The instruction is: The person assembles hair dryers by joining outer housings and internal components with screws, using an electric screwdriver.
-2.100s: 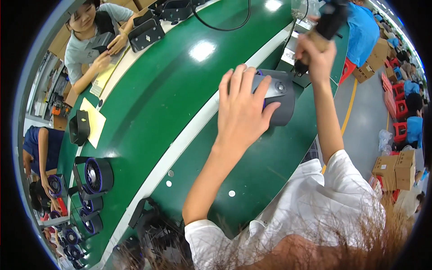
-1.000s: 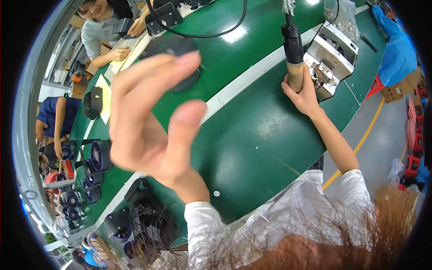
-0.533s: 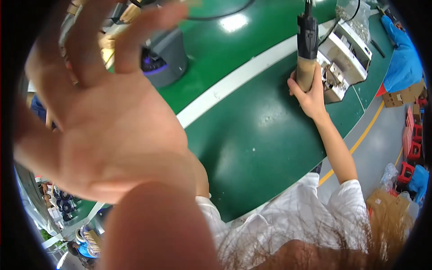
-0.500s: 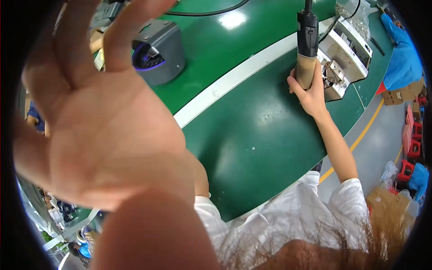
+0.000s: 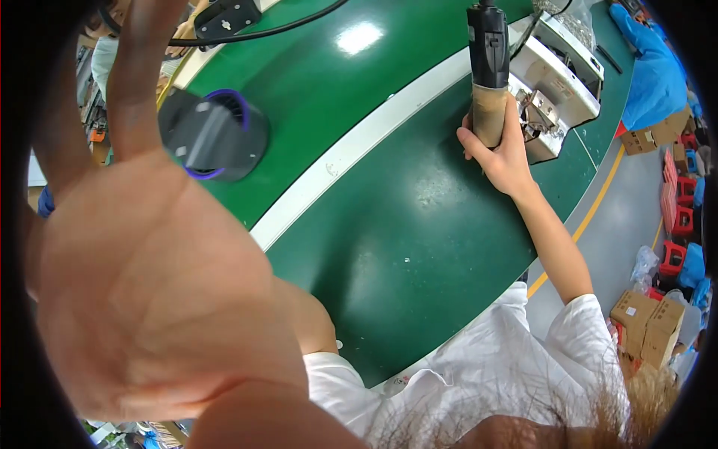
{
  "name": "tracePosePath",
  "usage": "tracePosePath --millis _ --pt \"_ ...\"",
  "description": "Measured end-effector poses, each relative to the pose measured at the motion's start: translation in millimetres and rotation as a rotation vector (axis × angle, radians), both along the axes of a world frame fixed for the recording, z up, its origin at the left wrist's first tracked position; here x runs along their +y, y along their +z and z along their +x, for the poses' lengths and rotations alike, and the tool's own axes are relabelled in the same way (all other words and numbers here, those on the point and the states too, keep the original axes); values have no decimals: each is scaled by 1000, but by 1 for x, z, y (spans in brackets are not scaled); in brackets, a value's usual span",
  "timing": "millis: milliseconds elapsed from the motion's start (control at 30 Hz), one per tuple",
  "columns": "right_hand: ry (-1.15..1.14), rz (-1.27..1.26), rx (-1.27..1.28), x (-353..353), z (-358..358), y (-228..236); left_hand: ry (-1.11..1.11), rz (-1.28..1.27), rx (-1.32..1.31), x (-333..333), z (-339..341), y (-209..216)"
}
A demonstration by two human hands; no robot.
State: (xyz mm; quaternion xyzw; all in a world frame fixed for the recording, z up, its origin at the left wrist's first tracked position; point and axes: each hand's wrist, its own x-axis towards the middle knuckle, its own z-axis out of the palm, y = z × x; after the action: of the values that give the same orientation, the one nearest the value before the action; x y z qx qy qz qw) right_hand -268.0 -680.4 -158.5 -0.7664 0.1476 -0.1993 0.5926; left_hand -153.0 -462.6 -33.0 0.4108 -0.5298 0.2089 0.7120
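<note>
My left hand (image 5: 157, 277) is raised very close to the camera, palm showing and fingers apart, with nothing in it. It covers much of the left side of the view. My right hand (image 5: 505, 165) is wrapped round the beige lower part of a black electric screwdriver (image 5: 490, 56), which stands upright with its cord leaving at the top. Its tip is hidden by the hand. Right beside it sits a white open-topped machine (image 5: 561, 75) with metal parts at its front, resembling a screw feeder.
A dark grey round housing (image 5: 224, 142) with purple rims lies on the bright green surface (image 5: 321, 97), beyond a white strip (image 5: 329, 168). A black cable (image 5: 277, 30) crosses the far side. Blue plastic (image 5: 654, 82), cardboard boxes (image 5: 647, 322) and red stools (image 5: 677, 258) are at the right.
My left hand has shifted left and down in the view, still open. The grey housing appears further left and shows a different side. My right hand keeps hold of the screwdriver.
</note>
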Motion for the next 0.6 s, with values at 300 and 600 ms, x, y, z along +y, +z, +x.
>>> tracePosePath --millis 300,600 --pt "22 -25 -25 -5 1 -1 69 -162 16 -4 12 -2" --pt "-5 -39 25 2 -3 -2 204 -351 -14 6 9 7"
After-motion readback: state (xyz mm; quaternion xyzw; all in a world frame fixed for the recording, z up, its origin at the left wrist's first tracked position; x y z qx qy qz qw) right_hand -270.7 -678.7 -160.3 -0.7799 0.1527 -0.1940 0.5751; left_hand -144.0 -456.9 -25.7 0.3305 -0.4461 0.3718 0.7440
